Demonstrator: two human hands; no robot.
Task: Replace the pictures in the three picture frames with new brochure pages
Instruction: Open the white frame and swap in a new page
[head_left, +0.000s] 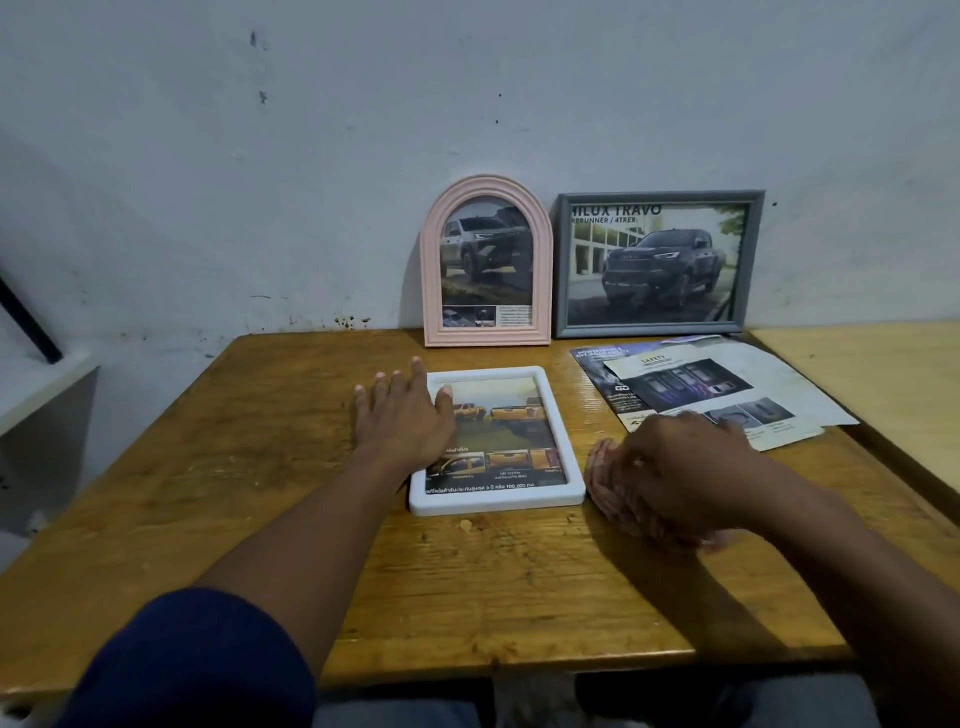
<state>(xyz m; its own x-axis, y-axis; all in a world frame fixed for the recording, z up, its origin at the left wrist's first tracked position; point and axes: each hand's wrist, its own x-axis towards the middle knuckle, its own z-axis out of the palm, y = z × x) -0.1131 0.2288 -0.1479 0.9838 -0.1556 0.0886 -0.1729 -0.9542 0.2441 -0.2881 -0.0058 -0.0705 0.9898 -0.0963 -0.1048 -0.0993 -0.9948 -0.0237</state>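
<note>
A white picture frame (558, 431) lies flat, face up, in the middle of the wooden table (249, 467), with a page of orange trucks in it. My left hand (402, 415) rests flat and spread on its left edge, thumb on the picture. My right hand (670, 480) hovers just right of the frame, blurred, fingers curled, touching nothing I can make out. A pink arched frame (431, 270) and a grey rectangular frame (563, 265) stand upright against the wall, each showing a truck picture. Loose brochure pages (696, 379) lie at the right, behind my right hand.
The wall (311, 156) runs directly behind the table. A second, paler table (872, 384) adjoins on the right. A white shelf or ledge (41, 384) with a dark bar stands at the far left.
</note>
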